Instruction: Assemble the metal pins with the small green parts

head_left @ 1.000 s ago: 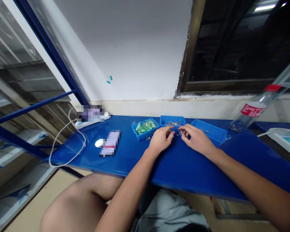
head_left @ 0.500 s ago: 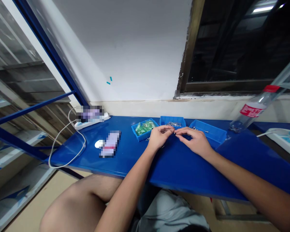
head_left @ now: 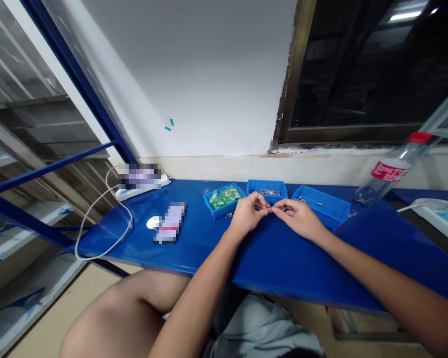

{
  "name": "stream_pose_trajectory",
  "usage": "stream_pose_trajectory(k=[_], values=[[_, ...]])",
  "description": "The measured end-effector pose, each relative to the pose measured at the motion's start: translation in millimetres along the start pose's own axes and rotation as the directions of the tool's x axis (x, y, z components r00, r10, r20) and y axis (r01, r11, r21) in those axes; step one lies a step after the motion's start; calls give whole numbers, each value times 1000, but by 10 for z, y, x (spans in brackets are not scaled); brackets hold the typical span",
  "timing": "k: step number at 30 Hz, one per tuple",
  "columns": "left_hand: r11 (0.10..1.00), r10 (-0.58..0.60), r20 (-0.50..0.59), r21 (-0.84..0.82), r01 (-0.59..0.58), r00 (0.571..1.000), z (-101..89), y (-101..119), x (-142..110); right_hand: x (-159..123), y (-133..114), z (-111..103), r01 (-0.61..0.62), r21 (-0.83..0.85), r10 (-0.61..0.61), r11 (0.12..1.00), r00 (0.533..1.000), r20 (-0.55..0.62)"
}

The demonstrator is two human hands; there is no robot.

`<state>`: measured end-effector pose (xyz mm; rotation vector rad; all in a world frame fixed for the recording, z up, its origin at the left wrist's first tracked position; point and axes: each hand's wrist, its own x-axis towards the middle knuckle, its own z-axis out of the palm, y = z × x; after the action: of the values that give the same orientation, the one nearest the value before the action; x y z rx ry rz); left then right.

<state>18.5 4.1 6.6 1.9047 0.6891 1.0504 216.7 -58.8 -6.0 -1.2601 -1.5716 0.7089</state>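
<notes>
Left to right, a pixelated packet (head_left: 170,222) shows no readable writing, the left hand (head_left: 249,214) and right hand (head_left: 296,219) press their fingertips (head_left: 265,210) together above the blue bench (head_left: 283,263), apparently pinching a tiny metal part (head_left: 271,211) near the blue bin of metal pins (head_left: 265,183), and a clear plastic bottle (head_left: 373,191) carries a red label (head_left: 390,171) too blurred to read.

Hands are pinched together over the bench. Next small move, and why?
Probably finish with the small part before reaching for more. The left hand and right hand meet at the fingertips on it, so neither is free, and the blue bin of metal pieces sits just beyond them.
</notes>
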Motion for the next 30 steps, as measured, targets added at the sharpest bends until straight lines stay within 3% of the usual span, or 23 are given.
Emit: stream_pose_trajectory(k=[4, 7, 12, 16, 20, 25, 30], values=[[989, 49, 51, 140, -55, 998, -42, 22, 10, -6, -2, -10, 22, -84, -20, 996, 999, 27], [988, 65, 57, 134, -72, 996, -41, 23, 17, -4, -20, -33, 50, -175, -43, 983, 998, 42], [984, -31, -32, -179, 24, 999, -10, 37, 40, 4, -33, -58, 97, -228, -84, 969, 994, 65], [942, -125, -16, -315, 113, 992, -3, 60, 37, 1, -34, -21, 42, -105, -34, 994, 996, 84], [981, -72, 27, -180, 76, 997, -2, 62, 15, -4, -41, 13, -23, -18, 25, 1000, 997, 78], [998, 42, 59, -44, -39, 997, -32, 96, 18, -6, -19, 12, 27, -40, -23, 999, 994, 105], [986, -129, -41, -110, 124, 991, -62, 114, 23, -5, 21, 20, -9, -44, 12, 999, 997, 76]])
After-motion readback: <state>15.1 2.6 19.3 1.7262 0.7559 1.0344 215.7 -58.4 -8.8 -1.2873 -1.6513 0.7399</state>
